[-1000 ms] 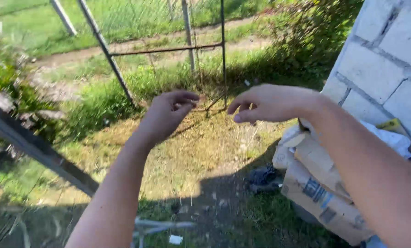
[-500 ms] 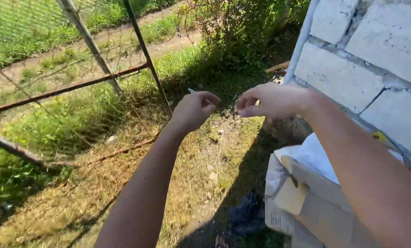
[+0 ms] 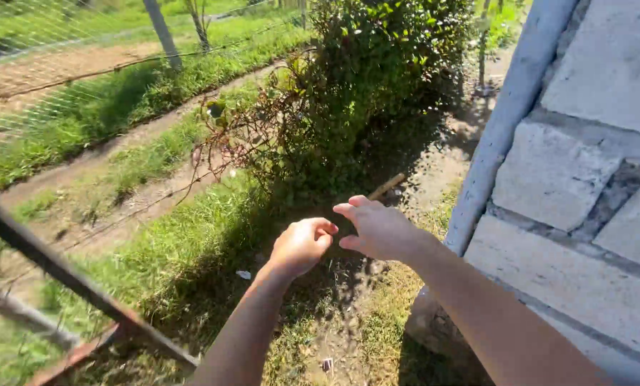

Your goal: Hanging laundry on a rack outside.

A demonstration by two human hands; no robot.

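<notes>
Two bare hands meet mid-air: left hand (image 3: pixel 302 245) loosely curled, right hand (image 3: pixel 378 229) fingers bent, fingertips nearly touching; whether they pinch anything, I cannot tell. Rusty metal fence bar (image 3: pixel 62 275) at eight o'clock, dense green bush (image 3: pixel 363 78) at twelve.

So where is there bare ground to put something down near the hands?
Bare dirt lies below the left hand and right hand, between the grass and the block wall. A dirt strip also runs between bush and grey pipe. The bush and the rusty frame are crowded.
</notes>
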